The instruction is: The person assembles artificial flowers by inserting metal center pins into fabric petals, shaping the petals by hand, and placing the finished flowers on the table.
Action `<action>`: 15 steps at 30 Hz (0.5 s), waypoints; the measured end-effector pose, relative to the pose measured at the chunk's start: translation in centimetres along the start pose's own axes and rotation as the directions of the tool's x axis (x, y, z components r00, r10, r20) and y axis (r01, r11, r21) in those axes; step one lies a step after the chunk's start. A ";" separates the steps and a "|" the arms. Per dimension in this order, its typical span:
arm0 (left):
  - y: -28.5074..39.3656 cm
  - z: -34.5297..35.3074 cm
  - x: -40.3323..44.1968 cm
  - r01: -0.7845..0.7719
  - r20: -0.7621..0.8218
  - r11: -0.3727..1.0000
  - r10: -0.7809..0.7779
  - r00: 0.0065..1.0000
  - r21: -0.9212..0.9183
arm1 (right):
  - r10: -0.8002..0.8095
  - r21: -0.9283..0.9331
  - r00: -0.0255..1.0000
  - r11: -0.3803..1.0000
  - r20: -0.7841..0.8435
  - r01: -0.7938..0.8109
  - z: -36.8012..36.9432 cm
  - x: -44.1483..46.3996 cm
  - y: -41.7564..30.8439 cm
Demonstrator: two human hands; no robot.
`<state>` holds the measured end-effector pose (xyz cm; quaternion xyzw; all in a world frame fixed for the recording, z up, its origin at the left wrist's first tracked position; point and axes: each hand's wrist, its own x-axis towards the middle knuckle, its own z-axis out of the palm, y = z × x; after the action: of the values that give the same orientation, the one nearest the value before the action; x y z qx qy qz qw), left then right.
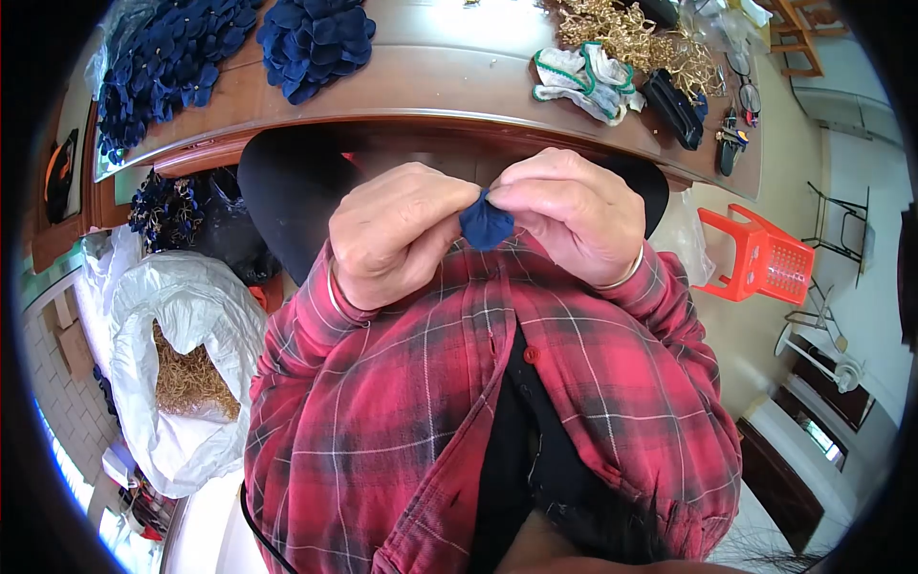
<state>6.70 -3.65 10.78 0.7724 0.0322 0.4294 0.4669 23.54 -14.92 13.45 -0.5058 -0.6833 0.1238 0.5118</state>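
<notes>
A small dark blue fabric petal [487, 226] hangs between my two hands, in front of my chest. My left hand [397, 230] pinches its upper edge from one side with thumb and forefinger. From the other side my right hand [579, 210] grips the same edge, its fingertips close to those of the left. On the table beyond lies a large heap of blue fabric flowers [172, 67], and beside it a round cluster of blue petals [316, 43].
Across the table [440, 81] lie white gloves with green trim [585, 81], gold wire stems [636, 38], a black case [673, 108] and pliers [732, 143]. A white sack [143, 335] holding gold stems stands at left; a red plastic stool [755, 253] at right.
</notes>
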 end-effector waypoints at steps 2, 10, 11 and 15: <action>0.0 -0.1 0.0 0.008 0.026 1.000 -0.007 1.000 -0.020 | 0.010 0.028 1.000 1.000 0.004 -0.010 0.0 -0.1 0.0; -0.1 0.0 -0.5 -0.011 0.059 0.999 0.014 0.998 -0.045 | 0.053 0.053 0.998 0.997 -0.021 -0.052 0.5 -0.6 -0.6; -0.1 0.0 -0.5 -0.011 0.056 0.999 0.014 0.998 -0.042 | 0.058 0.057 0.998 0.997 -0.037 -0.056 0.6 -0.7 -0.7; 0.0 0.2 -0.6 -0.003 0.041 0.999 0.005 0.999 -0.045 | 0.070 0.076 0.995 0.995 -0.071 -0.065 0.7 -0.9 -0.9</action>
<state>6.47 -4.03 10.37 0.7705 0.0114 0.4147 0.4840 22.44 -15.77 13.23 -0.5134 -0.6416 0.1475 0.5505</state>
